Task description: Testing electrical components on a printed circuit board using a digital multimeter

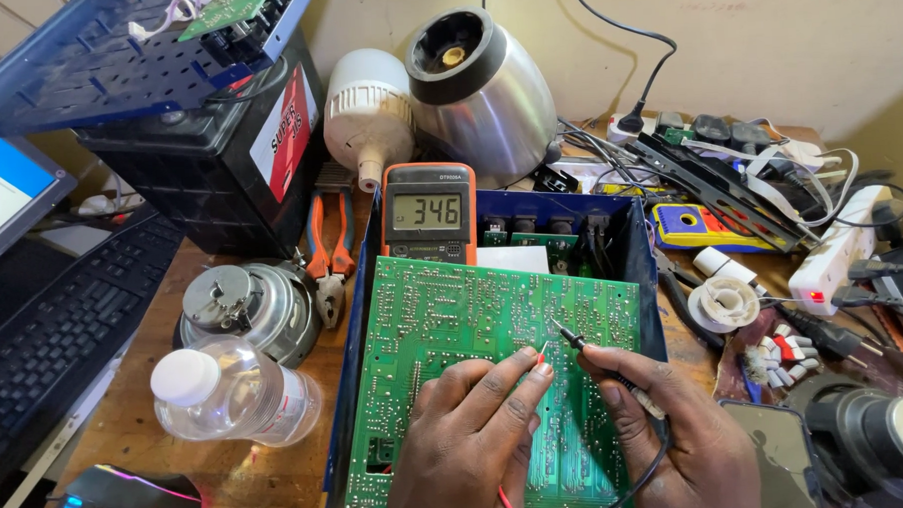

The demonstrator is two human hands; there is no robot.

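Fingers on my left hand (468, 439) pinch the red probe (541, 359), right hand (668, 427) grips the black probe (572, 336), both tips on the green circuit board (444, 314) in the blue case (347, 368). Looks like neighbouring joints; one slip bridges them and shorts something.

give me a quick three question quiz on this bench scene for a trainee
1. True or false: both hands rest on the green circuit board.
2. Which hand holds the black probe? A left hand B right hand
3. What stands upright behind the board, showing a lit display?

Key: 1 true. 2 B. 3 the orange meter, leaning on the blue case. The left hand pinches a red probe.
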